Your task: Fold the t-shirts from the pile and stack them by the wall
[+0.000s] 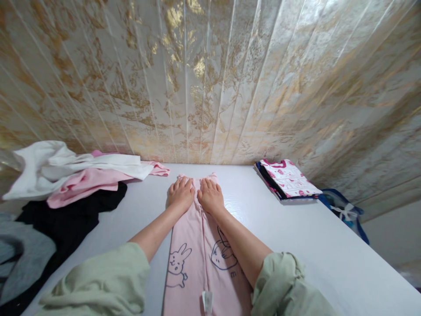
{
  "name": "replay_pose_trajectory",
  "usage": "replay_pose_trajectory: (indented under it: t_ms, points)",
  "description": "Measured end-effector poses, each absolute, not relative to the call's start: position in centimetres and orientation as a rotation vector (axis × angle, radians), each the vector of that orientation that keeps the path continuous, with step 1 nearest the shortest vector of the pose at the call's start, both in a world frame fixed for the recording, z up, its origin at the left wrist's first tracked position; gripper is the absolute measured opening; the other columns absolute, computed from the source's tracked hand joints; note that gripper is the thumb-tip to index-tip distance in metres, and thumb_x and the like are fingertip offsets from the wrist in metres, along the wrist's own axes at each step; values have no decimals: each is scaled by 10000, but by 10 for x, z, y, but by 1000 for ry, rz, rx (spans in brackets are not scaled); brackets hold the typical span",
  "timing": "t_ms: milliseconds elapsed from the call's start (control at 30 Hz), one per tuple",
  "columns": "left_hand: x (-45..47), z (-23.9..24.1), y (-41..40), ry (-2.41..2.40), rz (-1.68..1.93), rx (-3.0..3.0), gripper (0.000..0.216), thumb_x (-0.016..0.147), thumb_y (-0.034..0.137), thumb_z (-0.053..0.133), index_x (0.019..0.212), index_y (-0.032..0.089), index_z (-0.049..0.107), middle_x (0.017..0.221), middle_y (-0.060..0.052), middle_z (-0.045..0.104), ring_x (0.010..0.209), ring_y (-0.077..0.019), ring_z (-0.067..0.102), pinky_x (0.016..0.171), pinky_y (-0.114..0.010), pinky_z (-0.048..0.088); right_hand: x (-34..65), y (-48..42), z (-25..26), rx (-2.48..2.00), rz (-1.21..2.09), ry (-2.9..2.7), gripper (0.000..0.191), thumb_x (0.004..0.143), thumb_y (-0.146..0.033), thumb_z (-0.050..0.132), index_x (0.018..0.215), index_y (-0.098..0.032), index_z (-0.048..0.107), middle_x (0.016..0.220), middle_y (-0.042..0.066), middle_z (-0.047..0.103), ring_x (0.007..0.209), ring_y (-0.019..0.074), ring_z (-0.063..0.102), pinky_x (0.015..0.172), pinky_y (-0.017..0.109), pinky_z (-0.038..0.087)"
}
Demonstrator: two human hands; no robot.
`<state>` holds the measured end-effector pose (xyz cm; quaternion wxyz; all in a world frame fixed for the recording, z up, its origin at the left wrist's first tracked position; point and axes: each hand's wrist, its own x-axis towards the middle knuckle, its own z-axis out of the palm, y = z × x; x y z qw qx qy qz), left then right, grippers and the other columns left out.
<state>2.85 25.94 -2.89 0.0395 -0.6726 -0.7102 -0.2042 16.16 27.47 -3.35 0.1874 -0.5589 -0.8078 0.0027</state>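
Note:
A pink rabbit-print garment (pixel 189 267), which looks like trousers, lies lengthwise on the white table in front of me. A seam or gap runs down its middle, and a small white label (pixel 207 302) shows near the bottom of the view. My left hand (pixel 180 193) lies flat on the left part of its narrow far end, fingers stretched away from me. Beside it, my right hand (pixel 210 195) presses flat on the right part, its fingers likewise extended. Neither hand grips the cloth. My right forearm covers part of the right-hand drawing.
Loose white cloth (pixel 75 164), pink cloth (pixel 88 184), black cloth (pixel 75 215) and grey cloth (pixel 33 250) are heaped at the left. A folded stack of clothes (pixel 289 180) sits at the table's back right. Past the right edge is a blue-trimmed bag (pixel 345 213). A patterned curtain (pixel 204 87) hangs behind the table (pixel 315 254).

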Motion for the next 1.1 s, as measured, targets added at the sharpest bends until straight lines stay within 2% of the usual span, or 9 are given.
replay_pose_trajectory:
  t_ms: [133, 233, 367, 500, 667, 800, 900, 1100]
  points:
    - [27, -20, 245, -2116, -712, -2134, 375, 910, 169, 400, 1257, 165, 541, 1364, -126, 549, 1319, -255, 439, 1106, -426, 334, 164, 276, -33, -1542, 24, -2246, 473, 965, -329, 392, 1409, -173, 434, 1460, 108, 466, 1354, 226, 364, 1110, 418, 248]
    - [31, -17, 219, -1924, -897, -2300, 340, 897, 113, 382, 1186, 178, 550, 1205, -98, 601, 1174, -215, 534, 1038, -367, 413, 167, 280, -32, -1519, 94, -2223, 405, 985, -310, 363, 1364, -203, 461, 1413, 88, 512, 1310, 205, 414, 1079, 388, 288]
    - [38, -23, 194, -1825, -943, -2456, 225, 922, 173, 426, 1098, 190, 564, 1082, -74, 590, 1064, -212, 549, 971, -365, 456, 170, 281, -31, -1500, 138, -2192, 356, 987, -268, 358, 1317, -215, 481, 1321, 81, 575, 1240, 187, 475, 1044, 357, 316]
    - [38, -27, 191, -1853, -885, -2475, 235, 906, 199, 482, 1120, 222, 575, 1085, -60, 578, 1070, -218, 532, 971, -377, 449, 168, 279, -32, -1482, 109, -2212, 391, 954, -260, 416, 1337, -208, 474, 1375, 92, 534, 1282, 198, 434, 1073, 366, 282]
    - [34, -24, 193, -1853, -992, -2503, 151, 858, 163, 517, 969, 227, 597, 1031, -44, 582, 1028, -208, 551, 942, -358, 461, 170, 276, -24, -1464, 138, -2192, 425, 934, -255, 465, 1355, -203, 496, 1383, 104, 519, 1275, 206, 440, 1062, 349, 303]
    - [32, -23, 192, -1856, -1082, -2497, 135, 843, 137, 506, 917, 222, 582, 1033, -45, 585, 1004, -198, 566, 915, -345, 478, 180, 262, -7, -1457, 228, -2157, 305, 915, -186, 463, 1143, -229, 663, 1118, 77, 639, 1025, 186, 579, 870, 268, 408]
    - [32, -25, 193, -1887, -1116, -2492, 172, 829, 118, 506, 927, 230, 592, 1061, -45, 587, 1024, -196, 576, 923, -345, 484, 185, 244, 0, -1424, 383, -2267, 258, 873, -147, 483, 970, -228, 707, 932, 40, 657, 837, 159, 599, 735, 237, 404]
    - [31, -30, 195, -1881, -1117, -2496, 205, 833, 124, 512, 973, 234, 614, 1214, -53, 564, 1132, -201, 554, 988, -359, 457, 190, 230, -5, -1407, 567, -2323, 191, 838, -191, 535, 959, -209, 682, 883, 25, 655, 788, 146, 577, 666, 225, 378]
